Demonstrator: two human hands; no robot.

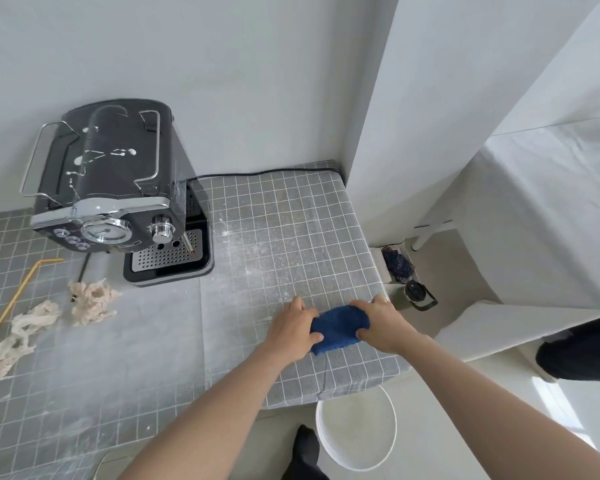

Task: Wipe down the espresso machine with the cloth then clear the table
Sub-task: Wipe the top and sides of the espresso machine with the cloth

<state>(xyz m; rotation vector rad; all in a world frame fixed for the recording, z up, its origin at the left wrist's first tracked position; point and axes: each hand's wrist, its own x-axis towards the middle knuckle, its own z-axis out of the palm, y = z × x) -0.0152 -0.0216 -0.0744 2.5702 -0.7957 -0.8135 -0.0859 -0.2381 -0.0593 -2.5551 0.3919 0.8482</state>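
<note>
A black and chrome espresso machine (111,188) stands at the back left of the table, its top splashed with white streaks. A folded dark blue cloth (340,327) lies near the table's right front edge. My left hand (293,329) grips the cloth's left end and my right hand (381,322) grips its right end, both resting on the grey checked tablecloth (274,237). Crumpled beige tissues (90,301) and a yellow bent straw (21,292) lie on the left of the table.
A white bucket (357,431) stands on the floor below the table's front right corner. The machine's black cord (267,173) runs along the back wall. A white pillar (395,133) rises right of the table, with small dark objects (420,296) at its foot.
</note>
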